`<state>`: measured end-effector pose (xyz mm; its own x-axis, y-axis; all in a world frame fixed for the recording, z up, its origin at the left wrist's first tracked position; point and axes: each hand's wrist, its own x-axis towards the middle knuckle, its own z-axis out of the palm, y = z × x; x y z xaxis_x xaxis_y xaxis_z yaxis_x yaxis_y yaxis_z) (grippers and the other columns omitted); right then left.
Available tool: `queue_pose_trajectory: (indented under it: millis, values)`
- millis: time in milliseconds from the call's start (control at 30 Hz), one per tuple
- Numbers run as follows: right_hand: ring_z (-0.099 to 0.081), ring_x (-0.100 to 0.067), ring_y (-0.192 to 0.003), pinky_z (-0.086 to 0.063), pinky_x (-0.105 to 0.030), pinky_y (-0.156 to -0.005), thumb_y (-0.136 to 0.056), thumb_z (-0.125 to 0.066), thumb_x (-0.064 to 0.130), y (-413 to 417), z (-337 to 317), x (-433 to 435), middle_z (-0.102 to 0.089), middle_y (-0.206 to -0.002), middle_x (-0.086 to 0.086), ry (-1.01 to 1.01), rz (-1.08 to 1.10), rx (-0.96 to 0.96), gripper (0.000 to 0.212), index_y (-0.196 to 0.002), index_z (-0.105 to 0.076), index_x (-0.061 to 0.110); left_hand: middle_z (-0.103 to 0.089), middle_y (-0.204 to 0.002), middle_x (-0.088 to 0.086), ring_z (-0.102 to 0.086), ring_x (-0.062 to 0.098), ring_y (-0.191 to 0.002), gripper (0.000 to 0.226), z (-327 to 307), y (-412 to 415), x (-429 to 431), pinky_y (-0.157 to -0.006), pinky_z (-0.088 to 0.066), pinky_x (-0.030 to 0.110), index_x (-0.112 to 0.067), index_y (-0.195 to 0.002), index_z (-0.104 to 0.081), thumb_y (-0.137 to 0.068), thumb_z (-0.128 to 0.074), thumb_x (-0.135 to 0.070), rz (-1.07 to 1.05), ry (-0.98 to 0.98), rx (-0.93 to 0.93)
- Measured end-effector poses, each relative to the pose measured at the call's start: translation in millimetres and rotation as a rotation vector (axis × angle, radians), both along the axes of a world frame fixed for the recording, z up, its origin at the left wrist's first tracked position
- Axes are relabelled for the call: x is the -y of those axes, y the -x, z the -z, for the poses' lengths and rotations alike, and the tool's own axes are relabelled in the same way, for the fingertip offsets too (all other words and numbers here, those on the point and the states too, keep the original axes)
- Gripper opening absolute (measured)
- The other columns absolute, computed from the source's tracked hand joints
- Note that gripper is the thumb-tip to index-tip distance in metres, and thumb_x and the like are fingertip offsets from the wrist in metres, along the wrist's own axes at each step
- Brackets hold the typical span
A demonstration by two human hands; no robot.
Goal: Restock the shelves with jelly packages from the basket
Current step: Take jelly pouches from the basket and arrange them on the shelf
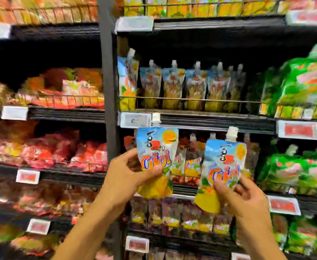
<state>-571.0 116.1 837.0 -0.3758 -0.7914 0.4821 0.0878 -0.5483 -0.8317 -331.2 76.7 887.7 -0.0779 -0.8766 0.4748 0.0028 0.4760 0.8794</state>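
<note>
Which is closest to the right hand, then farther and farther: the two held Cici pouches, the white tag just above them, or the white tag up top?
1. right pouch: held by the right hand itself.
2. left pouch: in the left hand, leftward.
3. middle price tag: shelf edge above the left pouch.
4. top price tag: highest shelf edge, upper left.

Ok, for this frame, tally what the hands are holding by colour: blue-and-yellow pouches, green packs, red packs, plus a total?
Blue-and-yellow pouches: 2, one in the left hand, one in the right hand
Green packs: 0, shelved only
Red packs: 0, shelved only
Total held: 2
</note>
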Motion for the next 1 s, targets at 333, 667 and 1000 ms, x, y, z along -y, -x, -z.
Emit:
queue_pose_trajectory:
  millis: [333,667,1000]
  values:
    - [-0.067,0.008,-0.084,-0.049,-0.005,-0.066,-0.064,-0.079,0.038,-4,-64,18,-0.075,-0.093,0.012,0.191,0.199,-0.150,0.033,-0.094,-0.070,0.028,-0.077,-0.088,-0.005,-0.073,0.007,-0.082,0.039,-102,7,30,-0.070,-0.060,0.025,-0.018,-0.097,-0.073,-0.061,-0.087,-0.022,-0.154,0.300,0.001]
    - [-0.071,-0.005,-0.091,-0.054,-0.014,-0.071,-0.060,-0.080,0.036,-2,-106,27,-0.076,-0.097,0.010,0.325,0.097,-0.147,0.036,-0.095,-0.072,0.035,-0.073,-0.089,-0.002,-0.069,0.004,-0.080,0.043,-181,17,93,-0.067,-0.056,0.016,-0.013,-0.096,-0.064,-0.063,-0.090,-0.019,-0.536,0.506,-0.028]
    - [-0.071,-0.010,-0.094,-0.057,-0.024,-0.076,-0.061,-0.081,0.048,0,-137,44,-0.075,-0.098,0.009,0.349,0.146,-0.225,0.042,-0.099,-0.072,0.033,-0.071,-0.090,-0.001,-0.066,0.014,-0.079,0.050,-163,9,123,-0.075,-0.057,0.037,-0.011,-0.096,-0.061,-0.064,-0.088,-0.039,-0.727,0.401,0.232]
